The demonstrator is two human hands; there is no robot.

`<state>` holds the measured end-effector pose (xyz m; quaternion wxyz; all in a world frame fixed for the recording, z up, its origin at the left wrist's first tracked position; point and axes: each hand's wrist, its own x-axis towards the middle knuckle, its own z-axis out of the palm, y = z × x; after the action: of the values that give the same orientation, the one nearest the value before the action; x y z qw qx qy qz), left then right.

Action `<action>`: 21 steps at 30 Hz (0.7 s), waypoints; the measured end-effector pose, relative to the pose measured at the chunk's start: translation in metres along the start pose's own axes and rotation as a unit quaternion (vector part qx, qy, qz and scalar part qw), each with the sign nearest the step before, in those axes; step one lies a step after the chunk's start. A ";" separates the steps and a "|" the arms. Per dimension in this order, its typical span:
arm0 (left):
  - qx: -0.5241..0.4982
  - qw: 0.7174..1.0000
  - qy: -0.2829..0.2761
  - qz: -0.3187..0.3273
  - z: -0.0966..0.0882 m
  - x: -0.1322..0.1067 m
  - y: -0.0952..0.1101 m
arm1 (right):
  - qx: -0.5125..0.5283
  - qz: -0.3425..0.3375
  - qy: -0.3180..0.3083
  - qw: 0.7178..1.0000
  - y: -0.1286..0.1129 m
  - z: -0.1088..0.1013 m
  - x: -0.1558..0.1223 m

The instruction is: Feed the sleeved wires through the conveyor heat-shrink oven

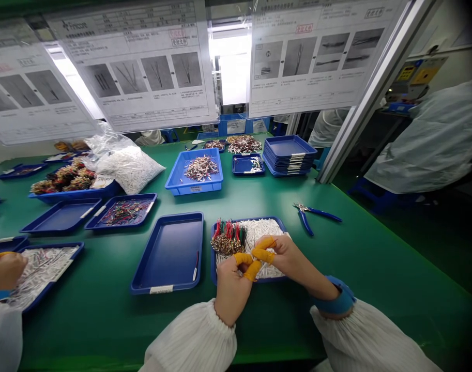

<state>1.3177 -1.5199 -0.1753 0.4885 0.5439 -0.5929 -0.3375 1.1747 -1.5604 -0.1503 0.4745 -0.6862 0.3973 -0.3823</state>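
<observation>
My left hand (pixel 234 287) and my right hand (pixel 284 254) meet over a blue tray (pixel 214 274), yellow covers on their fingertips. Both are closed in a pinch, thumb and forefinger together. Whatever lies between the fingertips is too small to make out. White tubes (pixel 267 230) fill much of the tray beneath. At its left side lies a bundle of red, green and black wires (pixel 230 237) with brass-coloured ends. Left of this, a second blue tray (pixel 168 253) contains one short dark wire piece (pixel 196 266) with a white end.
Blue-handled pliers (pixel 311 213) lie to the right. Farther back are a bin of small parts (pixel 200 168), stacked trays (pixel 290 155) and a bag of white pieces (pixel 131 165). A co-worker's hand (pixel 5 271) is at far left. Printed sheets (pixel 150 103) hang above.
</observation>
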 end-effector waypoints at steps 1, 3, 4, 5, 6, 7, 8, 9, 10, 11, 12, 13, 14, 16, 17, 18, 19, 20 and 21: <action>0.000 1.000 0.004 0.003 -0.001 0.000 0.001 | 0.000 -0.002 0.008 1.000 -0.001 0.000 0.000; -0.002 1.000 0.016 0.011 -0.002 0.000 0.002 | -0.001 -0.004 0.027 1.000 -0.002 -0.002 0.001; -0.003 1.000 0.023 0.013 -0.002 0.000 0.002 | -0.002 -0.005 0.033 0.999 -0.002 -0.002 0.002; -0.004 1.000 0.027 0.014 -0.003 0.000 0.003 | -0.004 -0.005 0.034 0.999 -0.002 -0.003 0.002; -0.004 0.999 0.030 0.014 -0.003 0.000 0.003 | -0.007 -0.004 0.031 0.999 -0.002 -0.003 0.001; -0.003 0.999 0.029 0.014 -0.003 0.000 0.003 | -0.009 -0.004 0.025 1.000 -0.001 -0.003 0.001; -0.001 1.000 0.027 0.014 -0.003 0.000 0.003 | -0.012 -0.003 0.020 1.000 -0.001 -0.003 0.000; 0.001 1.000 0.023 0.014 -0.003 0.000 0.002 | -0.016 -0.002 0.015 1.000 0.000 -0.003 0.000; 0.003 1.000 0.020 0.013 -0.002 0.000 0.002 | -0.020 -0.002 0.012 1.000 0.000 -0.003 -0.001; 0.005 1.000 0.019 0.013 -0.002 0.000 0.001 | -0.024 -0.002 0.009 1.000 0.000 -0.002 -0.001; 0.008 1.000 0.016 0.013 -0.002 0.000 0.000 | -0.027 -0.004 0.005 1.000 0.000 -0.002 -0.002; 0.010 1.000 0.013 0.013 -0.001 0.000 0.000 | -0.030 -0.006 0.002 1.000 0.000 -0.001 -0.002; 0.011 1.000 0.008 0.012 -0.001 0.000 0.000 | -0.032 -0.009 -0.001 0.999 0.000 -0.001 -0.002; 0.008 1.000 -0.007 0.004 -0.001 -0.001 0.000 | -0.041 -0.015 0.001 0.999 -0.001 0.000 -0.001; 0.003 1.000 -0.014 -0.001 -0.002 -0.001 0.001 | -0.049 -0.019 0.006 0.999 -0.001 0.000 -0.001; -0.004 1.000 -0.022 -0.007 -0.003 -0.001 0.003 | -0.057 -0.021 0.011 0.998 -0.001 0.000 -0.001; -0.012 0.999 -0.032 -0.011 -0.003 -0.001 0.005 | -0.061 -0.023 0.013 0.998 -0.002 0.000 -0.001; -0.024 0.999 -0.046 -0.014 -0.004 -0.001 0.007 | -0.060 -0.022 0.012 0.998 -0.002 0.000 -0.001; -0.040 0.997 -0.063 -0.018 -0.005 -0.001 0.008 | -0.052 -0.020 0.008 0.998 -0.003 0.000 -0.001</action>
<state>1.3199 -1.5168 -0.1664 0.4660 0.5120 -0.5984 -0.4032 1.1744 -1.5592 -0.1479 0.4275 -0.7144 0.4067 -0.3761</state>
